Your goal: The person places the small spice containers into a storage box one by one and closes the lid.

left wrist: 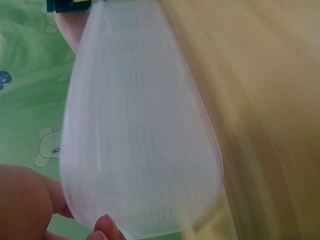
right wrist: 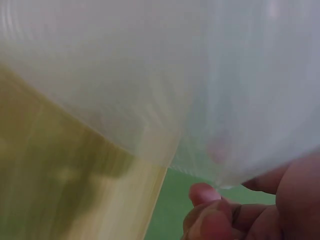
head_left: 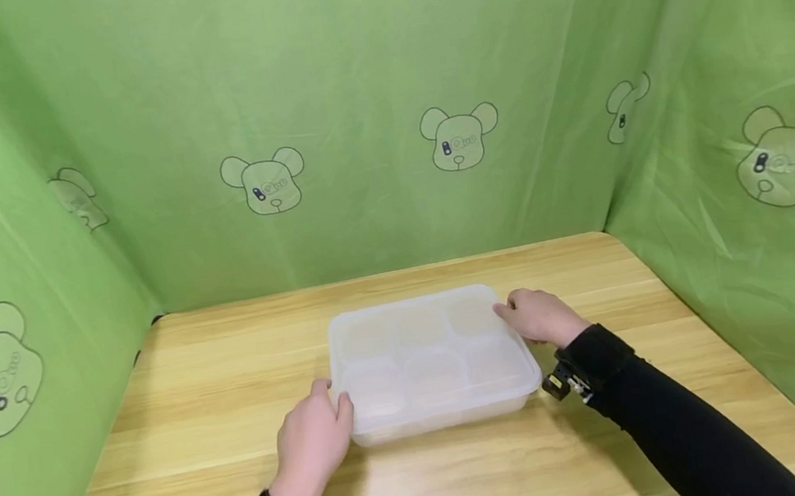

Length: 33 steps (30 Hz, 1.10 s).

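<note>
A rectangular, frosted plastic storage box (head_left: 433,368) with a translucent lid is between both hands; six rounded compartments show through the top. My left hand (head_left: 314,440) grips its left side near the front corner, thumb over the lid's edge. At the right side, toward the back corner, my right hand (head_left: 541,315) holds the rim between thumb and curled fingers. The left wrist view has the box's pale wall (left wrist: 140,125) filling the middle, with fingertips (left wrist: 106,227) at its end. In the right wrist view, fingers (right wrist: 215,225) curl under the rim.
The box is close over a light wood-grain table (head_left: 201,404). Green cloth walls (head_left: 365,227) printed with bear heads enclose the table at the back and both sides. Each wrist wears a small camera, the right one (head_left: 566,382) beside the box's right edge.
</note>
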Motion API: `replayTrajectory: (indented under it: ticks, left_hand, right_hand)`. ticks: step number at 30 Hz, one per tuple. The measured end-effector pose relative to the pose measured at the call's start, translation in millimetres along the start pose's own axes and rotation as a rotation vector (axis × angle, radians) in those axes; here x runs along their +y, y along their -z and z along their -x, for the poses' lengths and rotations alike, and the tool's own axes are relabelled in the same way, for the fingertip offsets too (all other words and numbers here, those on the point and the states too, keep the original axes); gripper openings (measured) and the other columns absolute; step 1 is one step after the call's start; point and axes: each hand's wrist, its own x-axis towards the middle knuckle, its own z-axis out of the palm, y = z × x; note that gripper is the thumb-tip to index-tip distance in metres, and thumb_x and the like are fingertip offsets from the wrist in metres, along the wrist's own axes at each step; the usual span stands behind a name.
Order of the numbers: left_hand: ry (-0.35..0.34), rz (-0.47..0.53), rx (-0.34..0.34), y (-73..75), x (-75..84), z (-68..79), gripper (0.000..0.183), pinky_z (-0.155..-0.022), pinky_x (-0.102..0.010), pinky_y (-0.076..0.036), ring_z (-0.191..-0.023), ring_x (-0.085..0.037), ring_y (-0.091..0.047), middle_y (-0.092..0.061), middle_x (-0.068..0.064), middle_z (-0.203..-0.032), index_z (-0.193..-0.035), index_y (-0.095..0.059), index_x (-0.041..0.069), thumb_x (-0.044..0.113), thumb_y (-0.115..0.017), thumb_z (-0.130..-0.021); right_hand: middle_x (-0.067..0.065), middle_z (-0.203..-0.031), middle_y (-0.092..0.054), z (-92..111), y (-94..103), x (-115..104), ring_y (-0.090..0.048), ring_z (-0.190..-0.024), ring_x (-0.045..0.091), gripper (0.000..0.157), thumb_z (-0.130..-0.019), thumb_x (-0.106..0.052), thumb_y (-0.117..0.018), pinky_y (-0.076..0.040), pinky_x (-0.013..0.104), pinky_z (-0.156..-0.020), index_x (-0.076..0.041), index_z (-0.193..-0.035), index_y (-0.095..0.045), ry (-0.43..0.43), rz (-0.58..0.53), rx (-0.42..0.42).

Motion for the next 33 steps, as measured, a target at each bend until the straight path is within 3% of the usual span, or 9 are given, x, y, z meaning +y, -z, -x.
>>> replayTrajectory:
  ticks: [10, 17, 23, 33]
  left_hand:
    - [0.011, 0.042, 0.016, 2.3, 4.1, 22.4, 0.049, -0.044, -0.03, -0.038, -0.047, -0.013, -0.044, -0.047, 0.006, -0.055, -0.133, -0.056, -0.005, 0.031, -0.055, -0.1]
    - [-0.005, 0.078, 0.07, -0.1, 3.7, 26.1, 0.047, -0.051, -0.03, -0.043, -0.051, -0.01, -0.045, -0.051, 0.008, -0.061, -0.129, -0.059, -0.007, 0.028, -0.06, -0.097]
    - [-0.034, 0.08, 0.112, -5.1, 2.0, 25.2, 0.043, -0.052, -0.03, -0.043, -0.051, -0.01, -0.044, -0.048, 0.008, -0.06, -0.126, -0.06, -0.009, 0.023, -0.06, -0.097]
    - [-0.069, 0.073, 0.158, -9.0, 2.0, 23.5, 0.04, -0.057, -0.032, -0.047, -0.053, -0.009, -0.043, -0.047, 0.007, -0.061, -0.124, -0.06, -0.011, 0.018, -0.06, -0.097]
  right_hand:
    - [0.005, -0.066, -0.052, -19.5, 12.5, 1.9, -0.05, -0.054, 0.019, 0.035, -0.107, -0.033, -0.043, -0.042, 0.034, -0.055, -0.002, -0.098, -0.056, 0.009, 0.064, 0.008]
    - [0.015, -0.092, -0.066, -37.6, 16.6, -3.7, -0.061, -0.081, 0.027, 0.032, -0.104, -0.022, -0.05, -0.05, 0.044, -0.074, 0.004, -0.12, -0.059, 0.129, 0.148, 0.041]
    - [0.01, -0.086, -0.065, -44.0, 17.7, -7.8, -0.06, -0.078, 0.024, 0.022, -0.102, -0.013, -0.054, -0.051, 0.043, -0.074, 0.002, -0.116, -0.064, 0.208, 0.204, 0.067]
    - [0.007, -0.081, -0.063, -47.9, 13.0, -3.9, -0.057, -0.071, 0.022, 0.016, -0.102, -0.014, -0.055, -0.049, 0.04, -0.07, -0.001, -0.106, -0.063, 0.204, 0.216, 0.098]
